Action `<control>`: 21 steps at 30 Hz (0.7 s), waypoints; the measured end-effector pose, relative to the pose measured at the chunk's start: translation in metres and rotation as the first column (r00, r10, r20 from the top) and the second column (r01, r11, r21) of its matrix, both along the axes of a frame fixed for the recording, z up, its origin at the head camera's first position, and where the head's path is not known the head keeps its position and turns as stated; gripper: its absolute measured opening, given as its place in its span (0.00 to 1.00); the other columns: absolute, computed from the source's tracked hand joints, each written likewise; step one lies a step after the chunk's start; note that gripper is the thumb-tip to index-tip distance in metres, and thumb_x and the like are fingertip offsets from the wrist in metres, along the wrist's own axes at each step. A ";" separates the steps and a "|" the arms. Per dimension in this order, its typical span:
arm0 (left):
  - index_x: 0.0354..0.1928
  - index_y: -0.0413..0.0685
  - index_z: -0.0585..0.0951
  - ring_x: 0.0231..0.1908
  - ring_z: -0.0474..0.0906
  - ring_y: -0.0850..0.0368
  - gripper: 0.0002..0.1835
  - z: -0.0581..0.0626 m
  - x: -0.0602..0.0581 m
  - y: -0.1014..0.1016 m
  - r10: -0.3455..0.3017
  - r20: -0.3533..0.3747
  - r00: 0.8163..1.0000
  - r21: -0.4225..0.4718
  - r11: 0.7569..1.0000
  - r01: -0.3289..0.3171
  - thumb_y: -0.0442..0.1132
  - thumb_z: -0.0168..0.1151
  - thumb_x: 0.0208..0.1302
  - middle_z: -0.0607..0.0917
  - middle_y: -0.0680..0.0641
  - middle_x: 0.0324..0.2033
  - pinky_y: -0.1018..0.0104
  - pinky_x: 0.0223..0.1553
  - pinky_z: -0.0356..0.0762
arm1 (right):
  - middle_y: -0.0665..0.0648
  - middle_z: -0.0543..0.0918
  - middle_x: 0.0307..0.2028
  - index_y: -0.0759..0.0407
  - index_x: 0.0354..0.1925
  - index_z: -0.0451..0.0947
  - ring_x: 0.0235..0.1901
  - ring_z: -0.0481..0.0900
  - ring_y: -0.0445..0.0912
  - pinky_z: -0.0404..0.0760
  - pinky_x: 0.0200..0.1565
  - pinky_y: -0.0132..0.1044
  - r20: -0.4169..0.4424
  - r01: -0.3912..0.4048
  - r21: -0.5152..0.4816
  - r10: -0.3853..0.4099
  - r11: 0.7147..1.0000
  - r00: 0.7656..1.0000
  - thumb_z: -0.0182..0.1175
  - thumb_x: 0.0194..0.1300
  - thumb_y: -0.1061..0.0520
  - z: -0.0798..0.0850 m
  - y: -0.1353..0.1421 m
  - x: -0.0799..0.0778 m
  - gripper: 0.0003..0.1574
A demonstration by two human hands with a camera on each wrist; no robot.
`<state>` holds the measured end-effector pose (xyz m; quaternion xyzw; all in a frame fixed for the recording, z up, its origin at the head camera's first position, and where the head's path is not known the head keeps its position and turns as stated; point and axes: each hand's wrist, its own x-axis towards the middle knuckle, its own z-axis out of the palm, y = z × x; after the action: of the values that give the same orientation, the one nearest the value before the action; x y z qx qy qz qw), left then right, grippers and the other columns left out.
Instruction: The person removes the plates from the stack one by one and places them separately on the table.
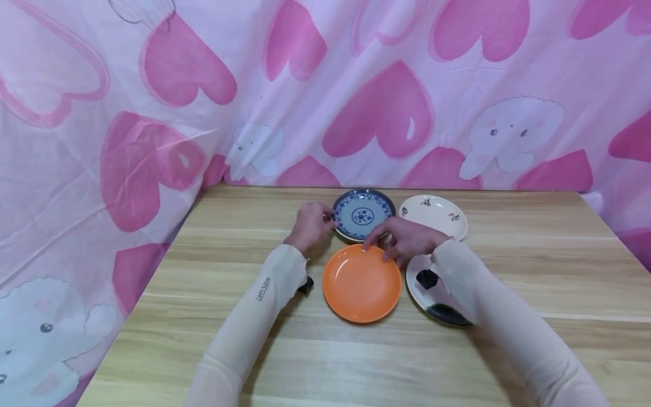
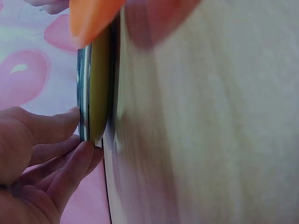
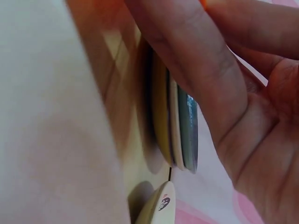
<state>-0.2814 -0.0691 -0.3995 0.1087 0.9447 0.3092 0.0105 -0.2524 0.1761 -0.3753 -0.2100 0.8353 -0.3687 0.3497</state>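
Observation:
A plate with a blue floral pattern (image 1: 363, 216) tops a small stack at the far middle of the table; the left wrist view shows the stacked rims (image 2: 86, 98) edge-on. My left hand (image 1: 310, 225) grips the stack at its left edge, thumb and fingertips on the rims. With my right hand (image 1: 409, 234) I pinch the far rim of an orange plate (image 1: 362, 285). In the left wrist view this orange plate (image 2: 93, 18) is lifted off the wood, its shadow beside it. Past my right fingers, the right wrist view shows the layered stack (image 3: 175, 126).
A cream plate with small motifs (image 1: 432, 215) lies right of the stack. Nearer, a white plate with a dark patch (image 1: 450, 311) is partly under my right sleeve. The wooden table (image 1: 325, 362) ends at a pink heart-print cloth (image 1: 376, 118) behind and at the left.

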 end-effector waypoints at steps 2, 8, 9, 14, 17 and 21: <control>0.53 0.40 0.85 0.47 0.87 0.51 0.18 -0.001 0.000 -0.001 -0.005 -0.005 1.000 -0.007 1.000 0.005 0.35 0.71 0.61 0.89 0.41 0.48 0.62 0.53 0.84 | 0.57 0.79 0.58 0.44 0.54 0.84 0.40 0.83 0.51 0.89 0.32 0.47 0.000 0.003 0.009 -0.003 1.000 1.000 0.63 0.61 0.72 -0.001 -0.001 0.000 0.30; 0.52 0.39 0.85 0.47 0.87 0.51 0.18 -0.001 -0.001 -0.002 -0.015 -0.015 1.000 -0.003 1.000 0.015 0.36 0.71 0.61 0.89 0.41 0.48 0.63 0.52 0.85 | 0.57 0.79 0.60 0.44 0.55 0.83 0.42 0.83 0.50 0.89 0.33 0.44 -0.029 -0.021 0.039 0.022 0.999 0.999 0.66 0.60 0.70 -0.002 -0.002 -0.001 0.29; 0.52 0.39 0.85 0.47 0.87 0.51 0.18 -0.001 -0.001 -0.002 -0.016 -0.020 1.000 -0.006 1.000 0.016 0.36 0.71 0.61 0.89 0.41 0.49 0.63 0.51 0.85 | 0.58 0.79 0.60 0.45 0.55 0.83 0.43 0.84 0.50 0.89 0.34 0.43 -0.036 -0.030 0.045 0.032 0.999 0.999 0.66 0.60 0.70 -0.002 -0.002 -0.001 0.29; 0.52 0.39 0.85 0.46 0.88 0.51 0.17 0.000 -0.001 -0.002 -0.029 -0.038 0.999 -0.020 0.999 0.028 0.36 0.71 0.61 0.89 0.41 0.48 0.64 0.50 0.85 | 0.54 0.84 0.54 0.46 0.54 0.84 0.43 0.82 0.47 0.87 0.42 0.36 -0.142 -0.090 0.092 0.103 0.992 0.984 0.70 0.57 0.68 0.000 -0.003 -0.003 0.28; 0.52 0.39 0.85 0.46 0.88 0.51 0.17 0.000 -0.001 -0.002 -0.031 -0.039 0.999 -0.019 0.999 0.030 0.36 0.71 0.61 0.90 0.41 0.48 0.63 0.50 0.85 | 0.50 0.87 0.47 0.45 0.52 0.85 0.41 0.80 0.46 0.84 0.46 0.35 -0.212 -0.113 0.123 0.137 0.986 0.968 0.73 0.55 0.66 0.001 -0.005 -0.003 0.27; 0.52 0.39 0.85 0.46 0.88 0.51 0.17 -0.001 -0.001 -0.002 -0.022 -0.029 0.999 -0.013 1.000 0.022 0.36 0.71 0.61 0.90 0.41 0.48 0.63 0.51 0.85 | 0.49 0.87 0.46 0.44 0.52 0.86 0.40 0.79 0.46 0.83 0.47 0.35 -0.227 -0.114 0.139 0.143 0.984 0.963 0.74 0.54 0.64 -0.001 -0.006 -0.004 0.27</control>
<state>-0.2824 -0.0707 -0.4001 0.1236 0.9455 0.3012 0.0011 -0.2567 0.1704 -0.3758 -0.2839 0.8769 -0.2648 0.2835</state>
